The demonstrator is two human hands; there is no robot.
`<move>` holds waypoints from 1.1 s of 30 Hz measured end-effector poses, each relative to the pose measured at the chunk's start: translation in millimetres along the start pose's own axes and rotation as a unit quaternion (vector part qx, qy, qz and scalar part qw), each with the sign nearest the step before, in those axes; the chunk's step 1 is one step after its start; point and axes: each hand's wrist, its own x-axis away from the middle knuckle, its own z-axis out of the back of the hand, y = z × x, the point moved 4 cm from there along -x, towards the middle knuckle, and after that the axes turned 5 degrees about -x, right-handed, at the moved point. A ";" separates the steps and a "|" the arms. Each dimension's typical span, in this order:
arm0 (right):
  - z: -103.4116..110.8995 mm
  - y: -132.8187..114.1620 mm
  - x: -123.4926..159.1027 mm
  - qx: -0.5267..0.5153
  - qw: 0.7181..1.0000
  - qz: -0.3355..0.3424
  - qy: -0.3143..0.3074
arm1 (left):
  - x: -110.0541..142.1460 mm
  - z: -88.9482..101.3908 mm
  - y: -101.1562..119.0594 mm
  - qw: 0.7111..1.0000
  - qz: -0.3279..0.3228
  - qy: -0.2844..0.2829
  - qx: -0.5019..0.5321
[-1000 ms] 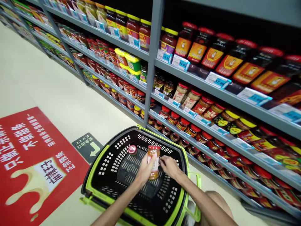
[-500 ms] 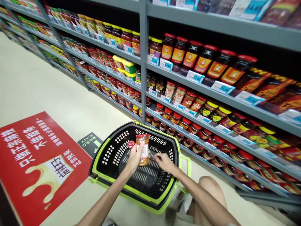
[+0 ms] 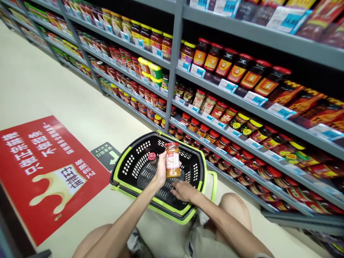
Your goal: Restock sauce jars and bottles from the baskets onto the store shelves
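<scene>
My left hand (image 3: 161, 167) is wrapped around a glass jar of sauce (image 3: 173, 162) with a red lid, a pale label and orange-brown contents. The jar is nearly upright above a black shopping basket (image 3: 139, 152) with lime-green trim. Just below the jar, my right hand (image 3: 184, 190) is over the basket's near right part, palm down, with loosely bent fingers apart and nothing visible in them. Another jar with a round red lid (image 3: 152, 157) stands inside the basket at its left.
Grey shelves (image 3: 174, 71) full of jars run along the right and back. A red floor advert (image 3: 34, 200) and a dark exit sign (image 3: 106, 154) lie on the pale floor at left. My bent knees (image 3: 235, 211) flank the basket's near side.
The jar in my left hand has moved right and slightly up, its label turned more to me. My right hand has lowered a little and its fingers have loosened. The view has shifted.
</scene>
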 end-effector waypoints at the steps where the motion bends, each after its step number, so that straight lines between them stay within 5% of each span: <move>1: -3.4 -2.4 -3.5 0.004 1.000 0.014 -0.008 | -3.2 2.8 -0.5 1.000 -0.002 0.006 0.003; 5: -19.0 4.5 -13.7 0.028 0.997 0.017 -0.066 | -15.5 15.9 -4.2 1.000 -0.002 0.022 0.014; 15: -54.0 57.4 -35.1 0.066 0.965 -0.140 -0.211 | -28.7 35.7 -4.2 0.998 -0.017 0.066 0.001; 33: -48.0 75.8 -39.5 0.017 0.961 -0.180 -0.209 | -35.6 37.5 -6.7 0.997 -0.004 0.068 0.023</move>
